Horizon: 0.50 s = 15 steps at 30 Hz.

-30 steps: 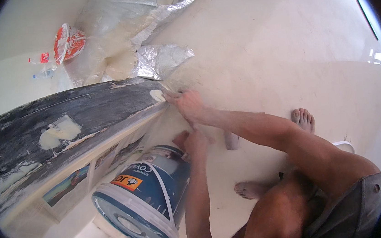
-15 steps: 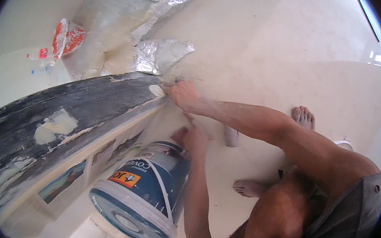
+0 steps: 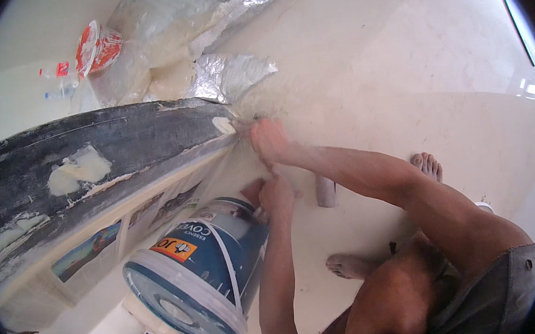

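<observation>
My right hand (image 3: 269, 140) is closed beside the right end of a dark, scuffed board (image 3: 141, 131) with patches of cream filler. One such filler patch (image 3: 223, 125) lies close to my fingertips. What those fingers hold, if anything, is hidden and slightly blurred. Just below it, my left hand (image 3: 277, 196) has its fingers closed on a reddish-brown flat piece (image 3: 252, 193) that looks like sandpaper. That piece sits next to the base of a blue paint bucket (image 3: 225, 261), which lies on its side with its white handle across it.
Crumpled silver foil sheeting (image 3: 233, 75) covers the floor beyond the board. A red-and-white smeared tub (image 3: 102, 51) and a clear plastic bottle (image 3: 61, 80) are at the far left. A pale cylinder (image 3: 326, 192) stands right of my left hand. Printed paper (image 3: 89, 252) hangs below the board.
My right hand has drawn slightly right and down, away from the board's end. My left hand stays on the reddish-brown piece, with little movement.
</observation>
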Available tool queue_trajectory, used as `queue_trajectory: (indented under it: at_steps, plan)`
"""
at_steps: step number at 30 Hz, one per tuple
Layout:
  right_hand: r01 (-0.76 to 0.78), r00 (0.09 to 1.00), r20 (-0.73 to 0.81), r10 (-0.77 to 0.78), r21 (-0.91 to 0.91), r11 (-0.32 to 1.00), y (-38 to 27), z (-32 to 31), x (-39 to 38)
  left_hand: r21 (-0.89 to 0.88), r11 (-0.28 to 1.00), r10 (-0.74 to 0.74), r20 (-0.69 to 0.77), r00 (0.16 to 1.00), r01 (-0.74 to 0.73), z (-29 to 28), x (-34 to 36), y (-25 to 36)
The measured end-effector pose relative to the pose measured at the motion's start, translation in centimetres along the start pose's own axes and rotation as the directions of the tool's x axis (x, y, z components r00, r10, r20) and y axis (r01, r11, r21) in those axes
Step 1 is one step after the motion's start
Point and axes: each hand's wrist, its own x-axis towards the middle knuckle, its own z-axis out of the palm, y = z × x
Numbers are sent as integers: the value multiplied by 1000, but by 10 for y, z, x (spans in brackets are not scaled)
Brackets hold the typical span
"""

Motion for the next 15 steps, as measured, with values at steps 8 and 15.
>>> queue_trajectory:
  at_steps: [8,15]
  plan:
    - [-123,983,-116,145,178,976,-12,6,-4,14,999,46,17,999,-47,6,4,-6]
    - [-98,975,-179,134,199,975,-16,7,-12,-74,997,39,53,998,-35,23,13,-18]
